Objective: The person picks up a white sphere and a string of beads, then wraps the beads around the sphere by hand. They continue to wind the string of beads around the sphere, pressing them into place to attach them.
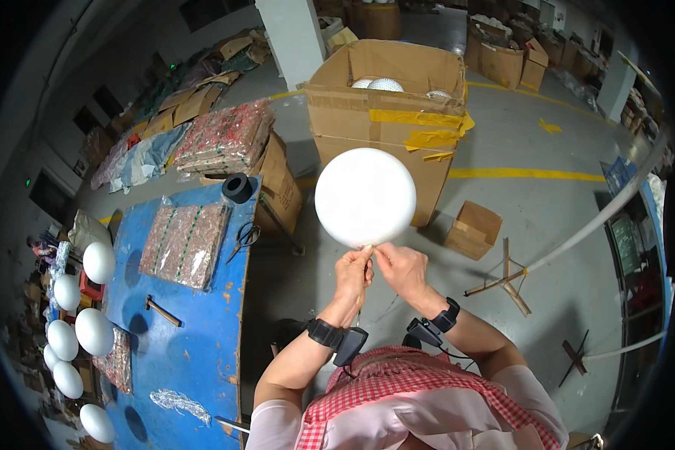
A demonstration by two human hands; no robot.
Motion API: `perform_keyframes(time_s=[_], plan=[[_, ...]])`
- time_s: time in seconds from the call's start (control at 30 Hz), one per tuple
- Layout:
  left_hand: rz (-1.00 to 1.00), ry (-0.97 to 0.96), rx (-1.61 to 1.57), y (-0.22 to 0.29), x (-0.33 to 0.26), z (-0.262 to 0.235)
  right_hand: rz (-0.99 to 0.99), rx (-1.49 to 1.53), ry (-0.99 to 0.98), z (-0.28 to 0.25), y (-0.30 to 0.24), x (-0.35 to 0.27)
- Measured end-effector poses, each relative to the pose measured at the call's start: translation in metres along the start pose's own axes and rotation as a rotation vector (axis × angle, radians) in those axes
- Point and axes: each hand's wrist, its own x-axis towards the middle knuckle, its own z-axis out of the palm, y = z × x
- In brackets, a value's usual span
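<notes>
1. One smooth, white, balloon-like sphere (365, 196): was held out before me.
2. My left hand (352, 276): fingers were clamped on its base.
3. My right hand (405, 268): fingers were pinched there too.
4. Blue-topped counter (211, 322): stood left, bearing a wooden-handled hammer (166, 313).

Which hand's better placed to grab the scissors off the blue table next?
Left, probably: the left hand is nearer the scissors, which lie on the blue table to the person's left. The right hand is farther; both are busy at the white ball.

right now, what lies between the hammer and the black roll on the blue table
A flat plastic-wrapped package lies between them in the head view.
</notes>
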Motion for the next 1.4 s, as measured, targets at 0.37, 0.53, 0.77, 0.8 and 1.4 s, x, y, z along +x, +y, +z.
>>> perform_keyframes(time_s=[0.37,0.53,0.77,0.8,1.4], plan=[[-0.021,-0.075,-0.082,0.014,-0.003,0.003,0.813,0.720,-0.129,0.008,0.009,0.004],[-0.040,-0.032,-0.054,0.019,0.000,-0.007,0.661,0.479,-0.177,0.002,0.009,-0.011],[-0.010,-0.024,-0.031,0.012,0.000,-0.006,0.362,0.349,-0.027,-0.008,-0.004,-0.001],[-0.013,-0.027,-0.013,0.010,-0.001,-0.005,0.363,0.350,-0.025,-0.009,-0.004,0.000],[0.020,-0.032,0.029,0.001,-0.007,0.000,0.372,0.082,-0.056,-0.002,0.001,-0.006]])
